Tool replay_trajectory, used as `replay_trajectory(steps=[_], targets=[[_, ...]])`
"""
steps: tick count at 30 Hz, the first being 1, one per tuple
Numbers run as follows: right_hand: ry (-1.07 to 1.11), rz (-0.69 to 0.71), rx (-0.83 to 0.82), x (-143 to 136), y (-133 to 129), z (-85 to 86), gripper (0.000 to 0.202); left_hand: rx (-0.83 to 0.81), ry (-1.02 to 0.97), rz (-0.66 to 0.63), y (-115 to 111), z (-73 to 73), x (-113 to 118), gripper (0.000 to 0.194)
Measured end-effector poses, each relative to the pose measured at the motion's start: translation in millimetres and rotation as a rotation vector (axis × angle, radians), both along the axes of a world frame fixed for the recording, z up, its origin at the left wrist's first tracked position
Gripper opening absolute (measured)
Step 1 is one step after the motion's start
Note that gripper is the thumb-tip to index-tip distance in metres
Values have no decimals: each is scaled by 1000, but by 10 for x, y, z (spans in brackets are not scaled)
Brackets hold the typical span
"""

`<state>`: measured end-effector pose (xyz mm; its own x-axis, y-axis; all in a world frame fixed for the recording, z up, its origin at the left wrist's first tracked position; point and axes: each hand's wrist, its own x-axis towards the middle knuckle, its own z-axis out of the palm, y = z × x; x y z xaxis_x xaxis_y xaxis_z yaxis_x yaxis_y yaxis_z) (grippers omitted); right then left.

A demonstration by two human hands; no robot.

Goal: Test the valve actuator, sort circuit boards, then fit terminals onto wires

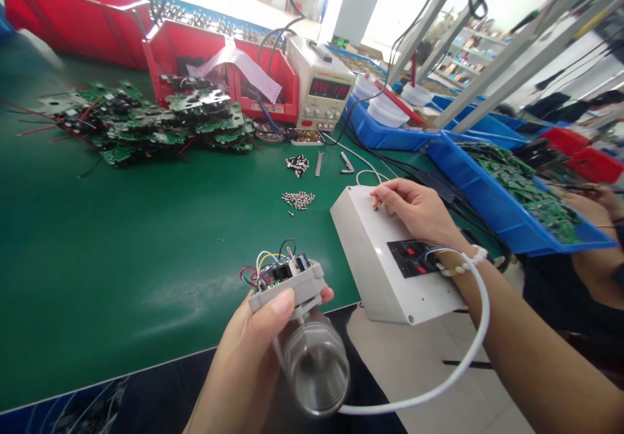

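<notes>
My left hand grips a grey valve actuator with its cover off, showing a circuit board and coloured wires. A threaded metal valve body hangs beneath it, its round opening facing me. My right hand rests over a white control box, thumb and forefinger pinched on a small metal switch near its far edge. A white cable loops from the box's black and red terminal block, under my right forearm, towards the valve.
Green circuit boards are piled at the back left before red bins. A power supply stands at the back centre. Small screws and a wrench lie mid-table. At right, a blue tray holds boards; a person's arm is beyond.
</notes>
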<state>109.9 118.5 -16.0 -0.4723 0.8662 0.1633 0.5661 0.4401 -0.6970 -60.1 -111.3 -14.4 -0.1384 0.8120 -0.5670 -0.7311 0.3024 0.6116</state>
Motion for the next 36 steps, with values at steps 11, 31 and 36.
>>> replay_trajectory(steps=[11,31,36], targets=[[0,-14,14,-20,-13,28,36,68,-133,-67,-3,6,30,53],[-36,-39,38,-8,3,19,48,141,-87,-131,-87,-27,26,61],[-30,-33,44,0,5,13,48,159,-81,-124,-92,-7,19,61]])
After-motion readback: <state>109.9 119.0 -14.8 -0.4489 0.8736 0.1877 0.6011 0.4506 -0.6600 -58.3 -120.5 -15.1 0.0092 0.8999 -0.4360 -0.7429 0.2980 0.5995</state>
